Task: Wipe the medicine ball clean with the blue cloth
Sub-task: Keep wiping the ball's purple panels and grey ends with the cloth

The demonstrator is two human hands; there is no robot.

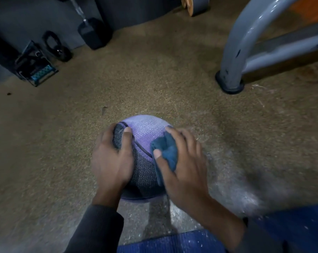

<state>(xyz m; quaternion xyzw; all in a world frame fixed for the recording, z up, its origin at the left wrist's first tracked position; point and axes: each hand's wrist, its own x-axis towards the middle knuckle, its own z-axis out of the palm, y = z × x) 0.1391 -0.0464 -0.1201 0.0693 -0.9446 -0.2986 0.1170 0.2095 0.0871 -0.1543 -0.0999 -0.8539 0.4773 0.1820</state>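
At about ten o'clock from the ball a dumbbell (92,31) and a kettlebell (57,47) are sitting by the dark wall, well apart from my work. My left hand (111,157) is cupping the nine o'clock side of the medicine ball (145,132), fingers curled over its dark textured panel and thumb lying toward twelve, steadying it on the speckled floor (154,79). The ball is resting just ahead of my knees, at the middle of my view. My right hand (182,161) is pressing the bunched blue cloth (167,148) against the ball's three o'clock shoulder, thumb pinching the fabric, fingers spread over it. I am judging the wiping to be midway: the cloth is working one side, while the purple top, the dark near panel and the underside are not yet showing any clear sign of being finished, and I cannot tell clean from dirty in this light. At two o'clock a grey curved frame (245,39) is standing on its foot.
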